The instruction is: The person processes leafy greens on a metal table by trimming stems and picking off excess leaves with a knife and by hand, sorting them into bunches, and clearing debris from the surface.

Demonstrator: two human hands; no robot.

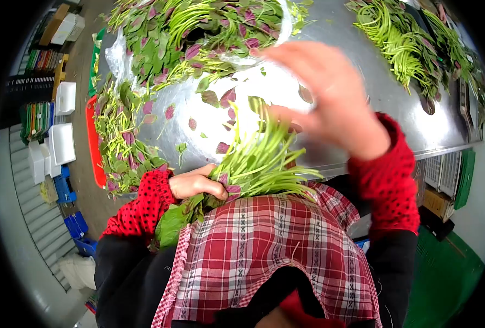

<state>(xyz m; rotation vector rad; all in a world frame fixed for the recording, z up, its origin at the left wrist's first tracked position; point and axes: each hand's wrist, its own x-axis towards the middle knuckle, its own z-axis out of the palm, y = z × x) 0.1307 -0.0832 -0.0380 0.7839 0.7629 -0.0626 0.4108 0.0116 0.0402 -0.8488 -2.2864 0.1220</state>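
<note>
My left hand [199, 183] is closed round a bunch of amaranth greens [264, 156], held low against the plaid apron [275, 235]. The pale green stems fan out to the right; the leaves hang below my fist. Above the bunch, my right hand [330, 93] is smeared by motion, its thumb and fingers apart with nothing seen gripped between them. Loose green and purple leaves [210, 98] lie on the shiny metal table [330, 33] beneath and beside it.
A large heap of greens [160, 49] with clear plastic [119, 57] covers the table's far left. More bunches [390, 49] lie at the far right. A red crate [93, 142] stands by the left edge, with greens beside it. White tubs [62, 143] and blue crates [76, 224] stand farther left.
</note>
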